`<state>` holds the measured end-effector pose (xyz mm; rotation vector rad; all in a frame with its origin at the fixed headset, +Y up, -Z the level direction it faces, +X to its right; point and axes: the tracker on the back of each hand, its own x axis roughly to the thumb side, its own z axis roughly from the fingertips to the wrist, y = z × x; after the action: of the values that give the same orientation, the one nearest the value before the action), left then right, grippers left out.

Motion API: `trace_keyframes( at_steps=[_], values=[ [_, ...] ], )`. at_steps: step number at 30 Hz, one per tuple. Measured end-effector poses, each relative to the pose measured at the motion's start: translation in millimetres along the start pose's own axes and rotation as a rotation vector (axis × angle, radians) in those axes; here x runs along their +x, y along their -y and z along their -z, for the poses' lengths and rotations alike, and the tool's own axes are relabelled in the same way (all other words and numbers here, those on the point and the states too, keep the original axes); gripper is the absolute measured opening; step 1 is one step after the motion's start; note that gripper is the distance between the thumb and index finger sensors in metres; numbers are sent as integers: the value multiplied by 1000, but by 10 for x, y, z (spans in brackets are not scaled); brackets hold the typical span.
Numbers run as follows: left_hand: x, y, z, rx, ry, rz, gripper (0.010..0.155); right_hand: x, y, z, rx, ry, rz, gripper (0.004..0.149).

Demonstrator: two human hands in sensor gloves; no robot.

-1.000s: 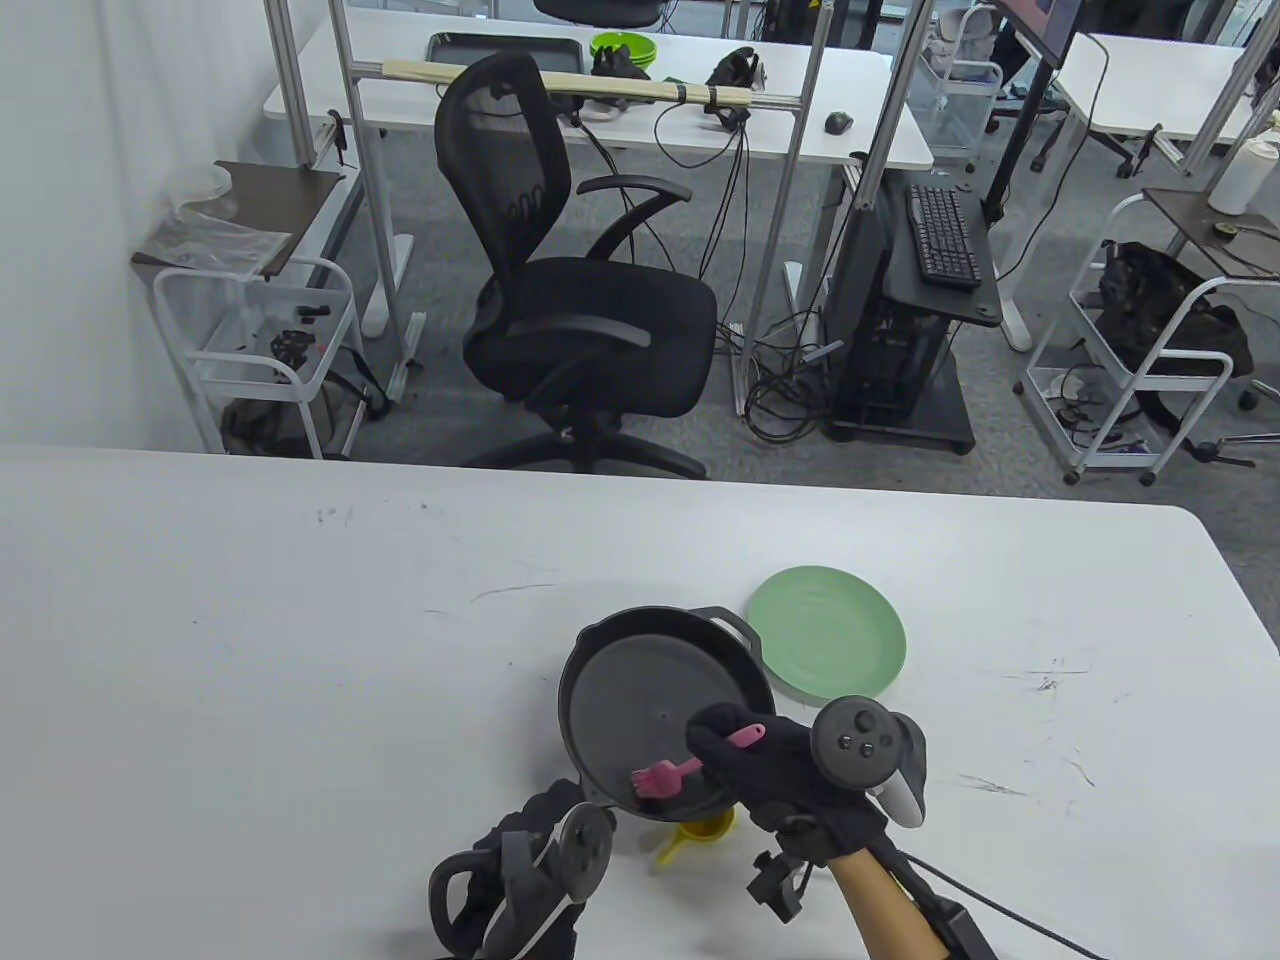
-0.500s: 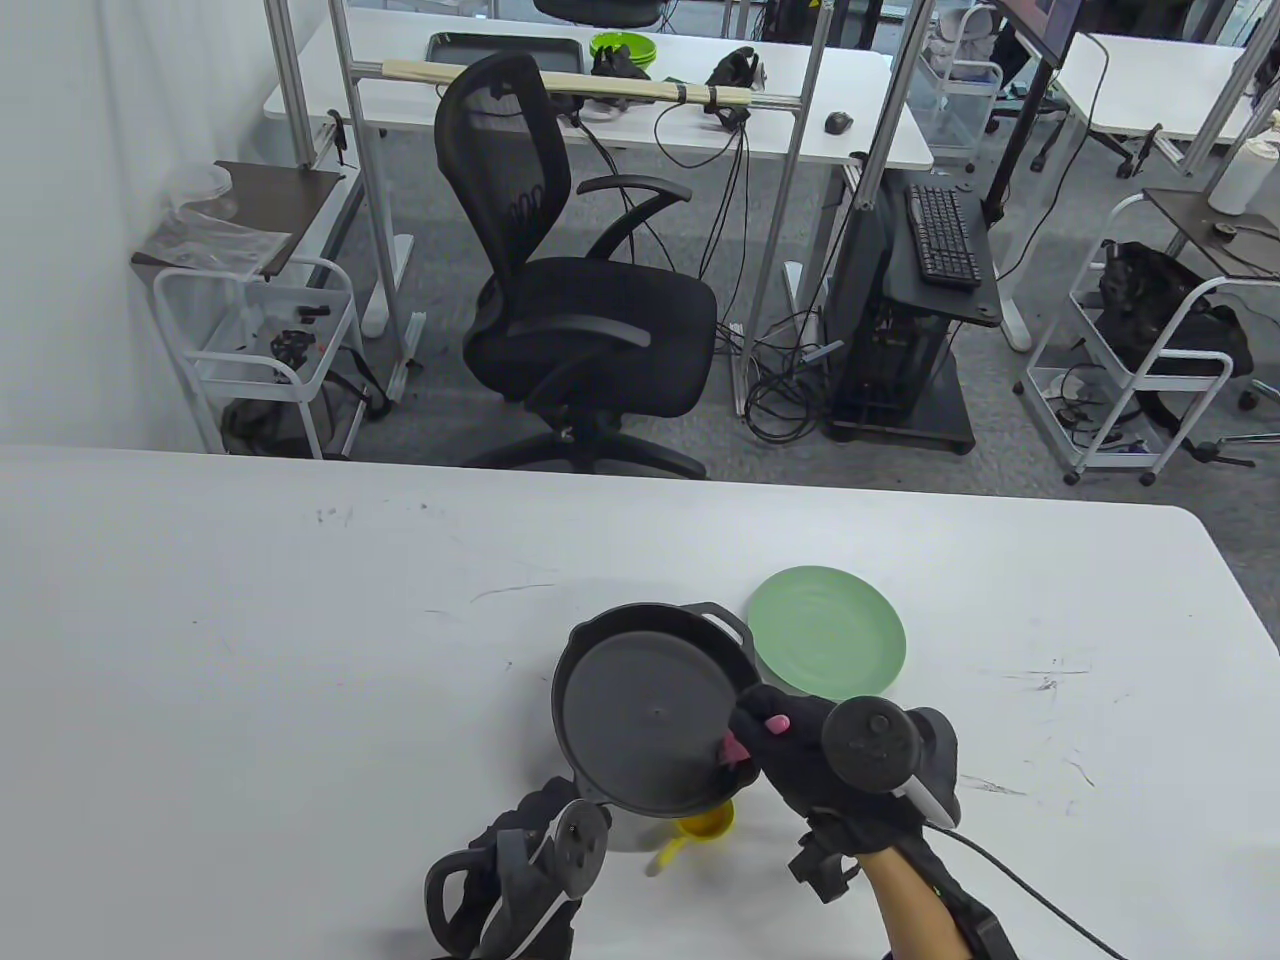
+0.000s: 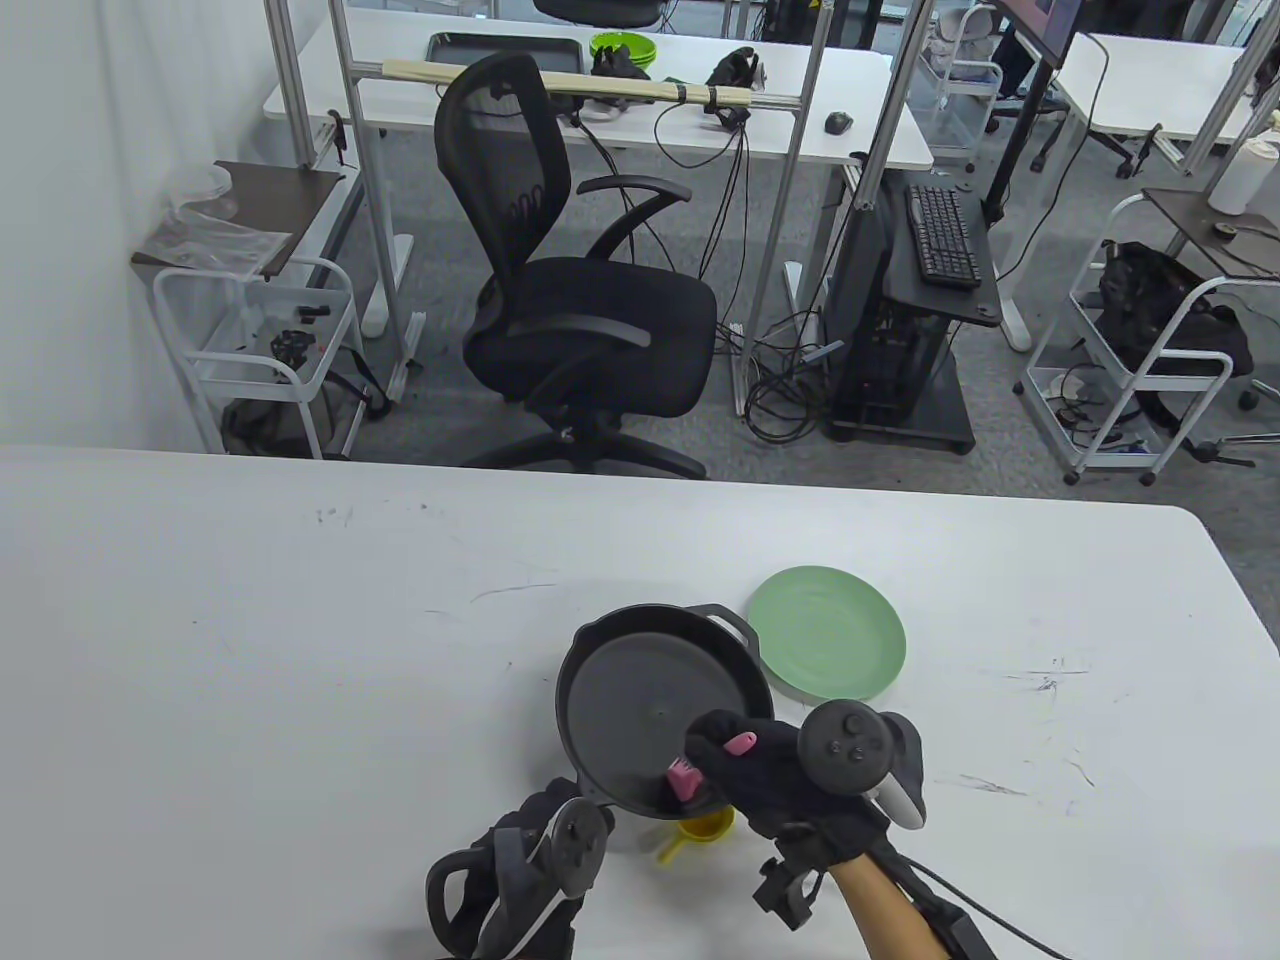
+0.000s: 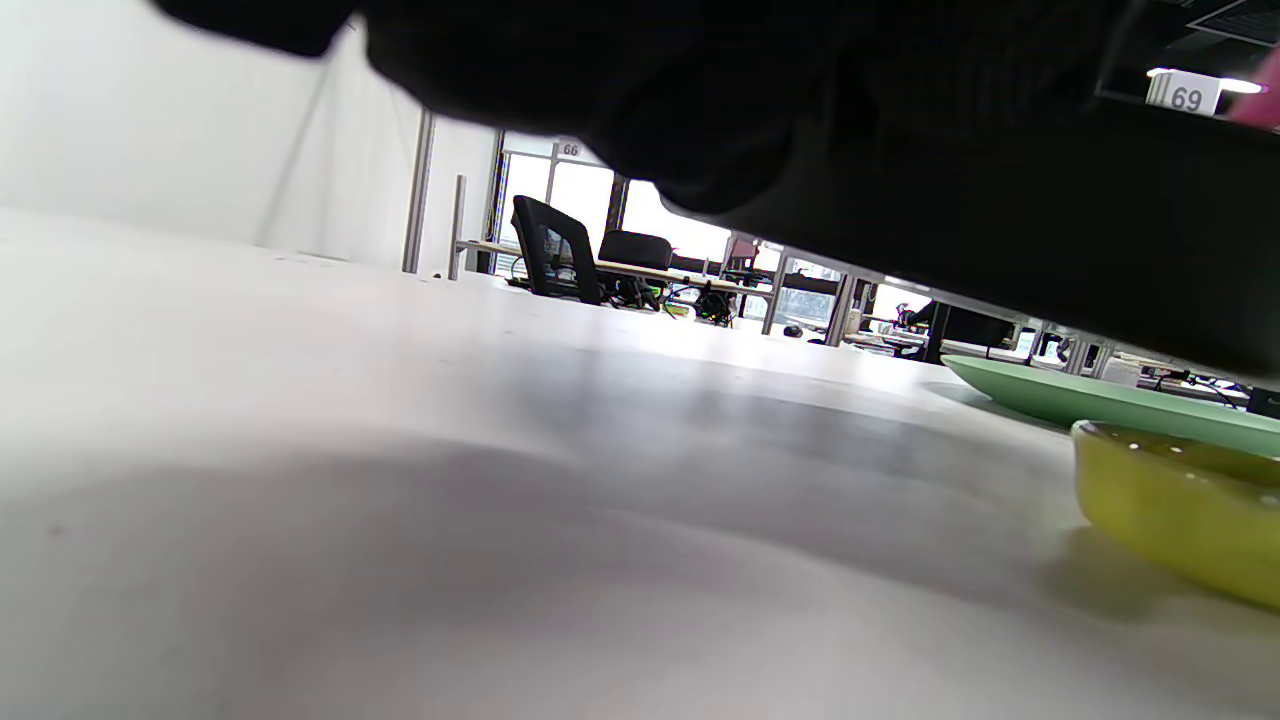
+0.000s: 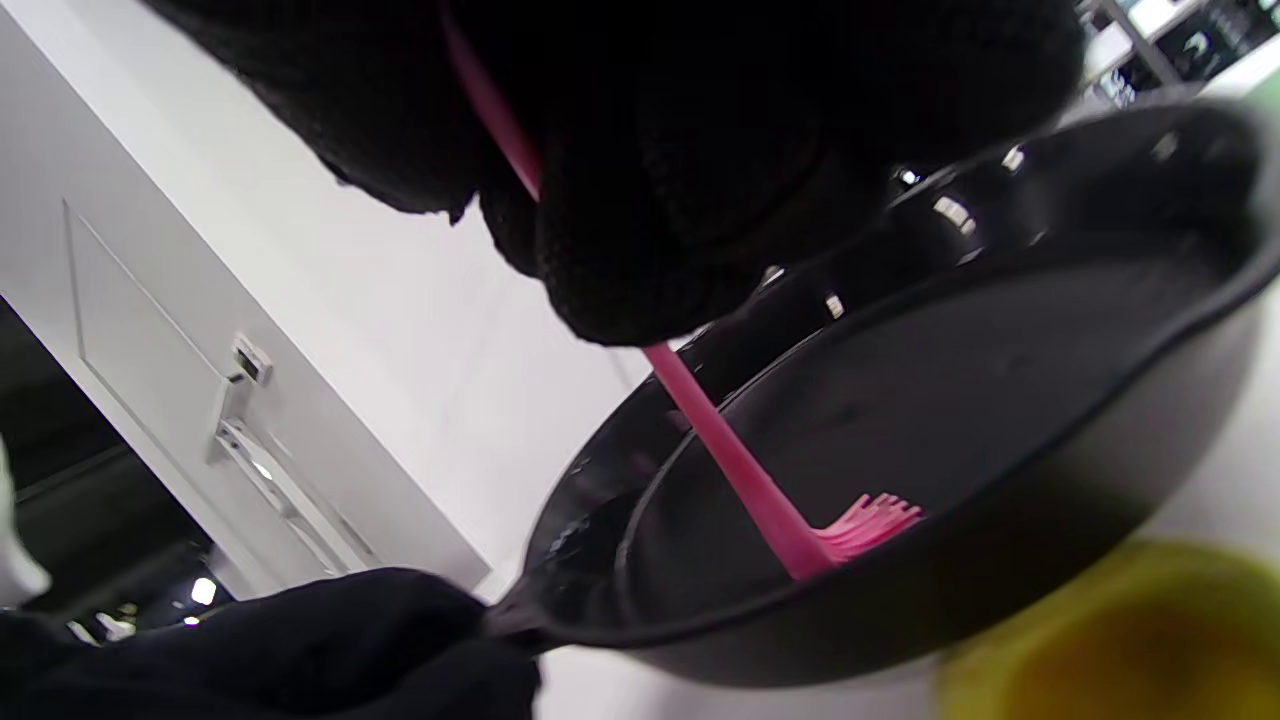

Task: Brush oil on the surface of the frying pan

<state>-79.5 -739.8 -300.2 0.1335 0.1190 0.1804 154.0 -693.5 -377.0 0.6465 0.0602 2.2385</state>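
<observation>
A black frying pan [image 3: 640, 700] is held above the white table, tilted. My left hand [image 3: 545, 815] grips its handle at the near edge; the right wrist view shows that hand [image 5: 330, 640] wrapped round the handle. My right hand [image 3: 745, 765] pinches a pink silicone brush [image 3: 685, 778], whose bristles [image 5: 868, 522] touch the pan's inner floor [image 5: 960, 400] near its near rim. A small yellow oil dish [image 3: 705, 828] sits on the table under the pan's near edge, also seen as the yellow dish [image 4: 1170, 500] in the left wrist view.
A pale green plate [image 3: 828, 632] lies on the table just right of the pan. The white table [image 3: 250, 650] stretches left and right. Beyond its far edge stand a black office chair [image 3: 570, 300], carts and desks.
The brush swept from the pan's near left to its right rim, then back toward the near middle. The pan shifted slightly in the left hand's grip.
</observation>
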Motion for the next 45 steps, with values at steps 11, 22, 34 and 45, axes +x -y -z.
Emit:
trace_keyframes(
  at_steps=[11, 22, 34, 45],
  values=[
    [30, -3, -9, 20, 10, 23, 61, -55, -14, 7, -4, 26, 272, 40],
    [31, -9, -12, 26, 1, 22, 61, -128, 307, -13, -39, -84, -110, 40],
    [14, -20, -5, 46, -4, 34, 61, -293, 606, -115, -208, -97, -20, 39],
    [-109, 21, 68, 40, -59, 46, 61, -606, 782, -240, -173, -55, 486, 40]
  ],
)
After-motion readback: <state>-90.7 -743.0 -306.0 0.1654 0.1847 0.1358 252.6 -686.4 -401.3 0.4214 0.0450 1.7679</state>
